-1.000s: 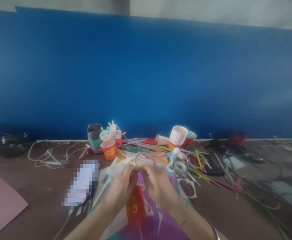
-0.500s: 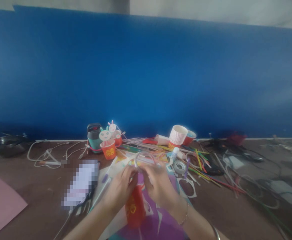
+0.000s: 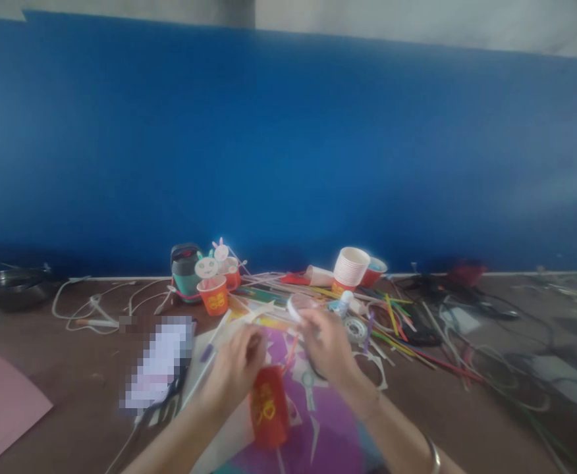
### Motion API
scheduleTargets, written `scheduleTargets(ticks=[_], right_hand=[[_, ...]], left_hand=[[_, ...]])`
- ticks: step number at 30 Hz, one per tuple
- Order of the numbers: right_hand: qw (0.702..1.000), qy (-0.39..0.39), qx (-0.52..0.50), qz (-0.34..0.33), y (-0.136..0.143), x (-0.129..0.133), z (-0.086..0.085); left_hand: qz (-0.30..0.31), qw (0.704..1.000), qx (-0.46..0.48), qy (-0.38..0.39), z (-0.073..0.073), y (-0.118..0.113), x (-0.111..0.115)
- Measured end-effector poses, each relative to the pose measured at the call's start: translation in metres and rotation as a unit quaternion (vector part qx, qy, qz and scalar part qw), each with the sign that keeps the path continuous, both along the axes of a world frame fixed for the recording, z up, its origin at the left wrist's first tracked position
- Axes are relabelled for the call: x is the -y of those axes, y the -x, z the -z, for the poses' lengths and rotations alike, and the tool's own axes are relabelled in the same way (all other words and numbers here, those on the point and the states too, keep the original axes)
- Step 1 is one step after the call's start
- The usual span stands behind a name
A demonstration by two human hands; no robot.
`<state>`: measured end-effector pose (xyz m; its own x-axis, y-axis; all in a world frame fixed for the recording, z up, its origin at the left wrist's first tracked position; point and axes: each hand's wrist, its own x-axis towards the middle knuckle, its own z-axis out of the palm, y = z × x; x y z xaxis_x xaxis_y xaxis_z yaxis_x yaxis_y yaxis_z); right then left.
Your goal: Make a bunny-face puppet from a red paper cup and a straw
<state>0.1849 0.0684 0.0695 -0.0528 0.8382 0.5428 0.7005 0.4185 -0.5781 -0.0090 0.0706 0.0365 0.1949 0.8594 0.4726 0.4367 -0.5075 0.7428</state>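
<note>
Above the mat, my right hand (image 3: 325,342) pinches a roll of clear tape (image 3: 297,307), its pale ring tilted. My left hand (image 3: 243,355) is closed, fingertips together; anything in them is too small or blurred to make out. Just below and between the hands is a red paper cup (image 3: 269,411) with yellow print, seemingly upside down. A thin orange-pink strip (image 3: 291,354) rises beside its upper end. Under the cup lies a purple sheet (image 3: 335,428) with white paper scraps on it.
Behind stand a red cup (image 3: 213,296) with a bunny face, a stack of paper cups (image 3: 352,266) and a teal-and-black container (image 3: 186,273). Coloured pipe-cleaner-like strips (image 3: 402,342) spread right, near a white tape reel (image 3: 355,329). Leftward lie a phone (image 3: 160,362) and pink paper (image 3: 6,408).
My hands have drawn apart. The right one has moved right with the tape roll, while the left stays near the cup, whose upper part now shows more.
</note>
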Motion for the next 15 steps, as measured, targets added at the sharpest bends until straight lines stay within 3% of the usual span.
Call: scheduleTargets(ticks=[2, 5, 8, 11, 15], right_hand=[[0.995, 0.000, 0.086, 0.056, -0.015, -0.010, 0.000], [0.954, 0.062, 0.258, 0.141, -0.030, -0.018, 0.008], [0.924, 0.110, 0.325, 0.167, -0.033, -0.019, 0.018], [0.953, 0.086, 0.251, 0.147, -0.027, -0.016, 0.017], [0.997, 0.048, 0.057, 0.000, -0.007, -0.010, 0.007]], left_hand=[[-0.015, 0.990, 0.106, 0.096, -0.007, -0.002, -0.003], [0.037, 0.933, 0.258, 0.247, -0.017, -0.007, -0.006], [0.083, 0.890, 0.324, 0.309, -0.023, -0.010, -0.006], [0.097, 0.878, 0.337, 0.326, -0.022, -0.010, -0.005], [0.110, 0.876, 0.328, 0.337, -0.019, -0.010, -0.004]])
